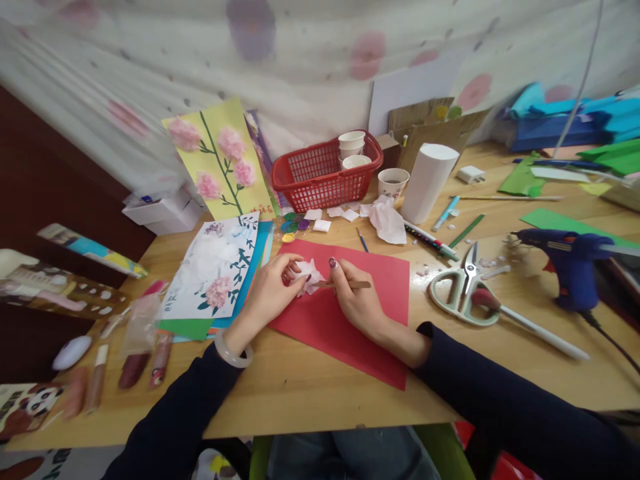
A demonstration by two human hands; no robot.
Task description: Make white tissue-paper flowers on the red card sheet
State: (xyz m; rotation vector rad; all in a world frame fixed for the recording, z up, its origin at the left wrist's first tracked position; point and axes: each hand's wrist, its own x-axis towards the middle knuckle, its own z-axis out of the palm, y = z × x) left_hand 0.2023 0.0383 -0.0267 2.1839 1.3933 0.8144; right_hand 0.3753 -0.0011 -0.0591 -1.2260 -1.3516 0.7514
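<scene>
The fingers point(286, 265) of the left hand point(265, 288) pinch crumpled pale-pink paper point(313, 268); those of the right hand point(361, 297) grip a flat brown stick point(361, 285), its tip at the paper's 4 o'clock edge. Both hands are over a red sheet point(345, 333) on the counter point(280, 393). Outward from the hands, a floral drawing point(193, 270) lies at 9 o'clock, a red basket point(320, 191) at 12, a white roll point(425, 190) at 1, and scissors point(456, 298) then a blue glue gun point(563, 250) near 3.

light: even, moderately bright | shadows: soft | edges: wide-angle stretch | backdrop cloth point(310, 60): slightly blurred
</scene>
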